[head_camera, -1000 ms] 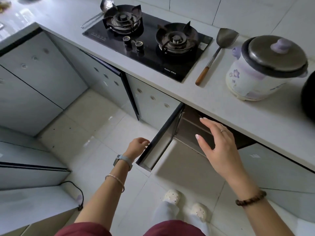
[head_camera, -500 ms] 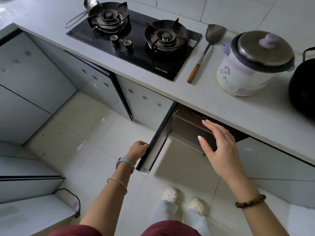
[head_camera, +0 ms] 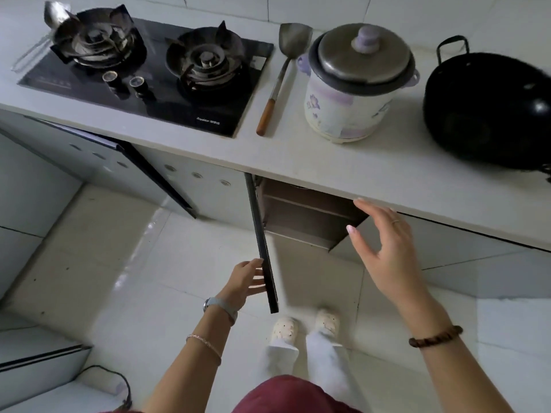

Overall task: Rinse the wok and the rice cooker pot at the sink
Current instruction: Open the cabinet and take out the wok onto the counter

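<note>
Looked down on a pale counter [head_camera: 387,165] over grey cupboards. Found a ladle [head_camera: 53,16] at the far left, its bowl against the left burner of a black two-burner stove [head_camera: 149,93] set into the counter, two knobs [head_camera: 110,79] near its front edge.

Below the counter and to the right, caught the left hand [head_camera: 244,281] clamped on the outer edge of an open cupboard door [head_camera: 264,254], fingers curled round it, a watch [head_camera: 220,307] and a thin bracelet [head_camera: 205,344] on that arm. Saw the door edge-on, with a shelf [head_camera: 301,207] inside the brown cupboard behind it.

Noted a spatula [head_camera: 278,81] flat on the counter just right of the stove – metal blade toward the wall, wooden handle toward the front edge. Made out two pale slippers [head_camera: 283,327] on the tiled floor [head_camera: 119,263] between the arms.

Saw next the rice cooker [head_camera: 354,96], white with purple flowers, upright on the counter, its grey lid [head_camera: 362,53] on; could not see the pot under it.

Found the right hand [head_camera: 387,248] open, fingers spread and holding nothing – hanging before the open cupboard, just under the counter's lip. Could not tell whether a fingertip touched that lip. Noted a ring [head_camera: 396,221] on one finger and a bead bracelet [head_camera: 435,336] at the wrist.

Found the wok [head_camera: 489,111] farthest right, black, on the counter near the cooker but apart from it, well apart from both hands.
</note>
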Motion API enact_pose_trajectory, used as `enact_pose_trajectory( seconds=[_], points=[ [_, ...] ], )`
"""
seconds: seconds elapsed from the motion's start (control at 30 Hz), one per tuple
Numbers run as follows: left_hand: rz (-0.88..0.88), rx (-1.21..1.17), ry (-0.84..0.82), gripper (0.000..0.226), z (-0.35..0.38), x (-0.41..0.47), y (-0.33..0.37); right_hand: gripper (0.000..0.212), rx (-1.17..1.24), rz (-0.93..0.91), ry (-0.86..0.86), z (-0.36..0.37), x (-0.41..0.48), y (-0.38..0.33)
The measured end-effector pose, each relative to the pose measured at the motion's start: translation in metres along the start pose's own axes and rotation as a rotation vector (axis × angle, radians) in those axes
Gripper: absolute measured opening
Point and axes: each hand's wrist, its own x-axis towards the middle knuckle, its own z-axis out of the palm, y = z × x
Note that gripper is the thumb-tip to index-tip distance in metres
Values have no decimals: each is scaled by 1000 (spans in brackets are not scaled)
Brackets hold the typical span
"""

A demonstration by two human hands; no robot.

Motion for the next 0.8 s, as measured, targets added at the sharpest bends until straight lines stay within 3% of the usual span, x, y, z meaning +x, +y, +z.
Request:
enact_pose_trajectory(
  seconds=[0.37, 0.57, 0.8],
  points=[
    [5, -446, -62, 15, 136, 21, 12, 42, -29, 61, -1, -71, -6, 83],
    [22, -545, -98, 24, 191, 41, 38, 43, -8, 101, 3, -98, -4, 117],
    [55, -659, -105, 20, 218, 58, 56, 44, 20, 146, -13, -113, -2, 144]
  ],
)
